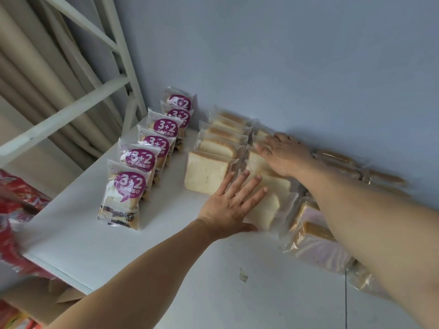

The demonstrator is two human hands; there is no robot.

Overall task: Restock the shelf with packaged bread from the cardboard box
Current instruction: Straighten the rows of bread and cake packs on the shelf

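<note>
Several clear-wrapped packs of white sliced bread stand in rows on the white shelf, reaching back to the wall. My left hand lies flat with spread fingers on the front pack of the middle row. My right hand reaches further back, its fingers straight and pressing on the tops of the packs in that same row. A row of purple-labelled "3+2" bread packs stands to the left. The cardboard box shows only in part below the shelf's front edge.
Packs of pink-and-brown sliced bread lie to the right, partly under my right forearm. More brown-crusted packs sit against the blue-grey wall. White shelf-frame bars rise at the left. Red packaging sits at the left edge.
</note>
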